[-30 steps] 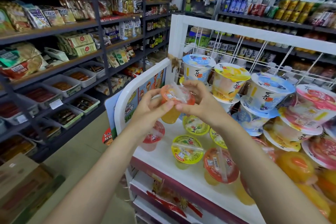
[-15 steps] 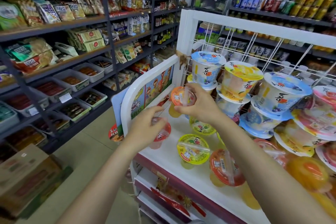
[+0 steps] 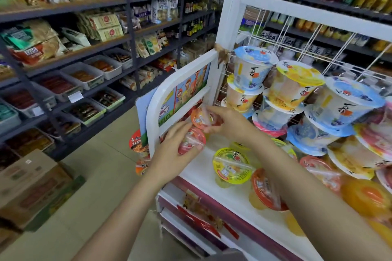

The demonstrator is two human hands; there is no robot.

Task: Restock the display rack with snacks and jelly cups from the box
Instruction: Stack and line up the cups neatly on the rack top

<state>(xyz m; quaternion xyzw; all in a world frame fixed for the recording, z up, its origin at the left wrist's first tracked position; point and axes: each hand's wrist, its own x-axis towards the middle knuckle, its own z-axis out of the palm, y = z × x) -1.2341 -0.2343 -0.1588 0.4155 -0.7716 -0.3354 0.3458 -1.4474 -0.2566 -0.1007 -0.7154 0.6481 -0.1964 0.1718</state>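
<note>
The white display rack (image 3: 224,186) stands in front of me with its top shelf full of jelly cups. My right hand (image 3: 228,123) pinches a small orange-lidded jelly cup (image 3: 199,117) at the shelf's far left corner, beside the rack's side panel (image 3: 182,95). My left hand (image 3: 171,154) grips a red-lidded jelly cup (image 3: 192,141) just below and in front of it. A yellow-lidded cup (image 3: 231,165) and another orange-lidded cup (image 3: 266,190) lie on the shelf in front. Large stacked cups (image 3: 294,91) fill the back and right.
Dark store shelves (image 3: 84,53) with snack bags and trays line the aisle on the left. Cardboard boxes (image 3: 31,180) sit on the floor at the lower left. A white wire grid (image 3: 318,48) backs the rack. Lower rack tiers (image 3: 197,224) hold red packets.
My right hand has carried the orange-lidded cup down and left into the shelf's corner. My left hand let go of it, dropped to the shelf and took hold of the red-lidded cup.
</note>
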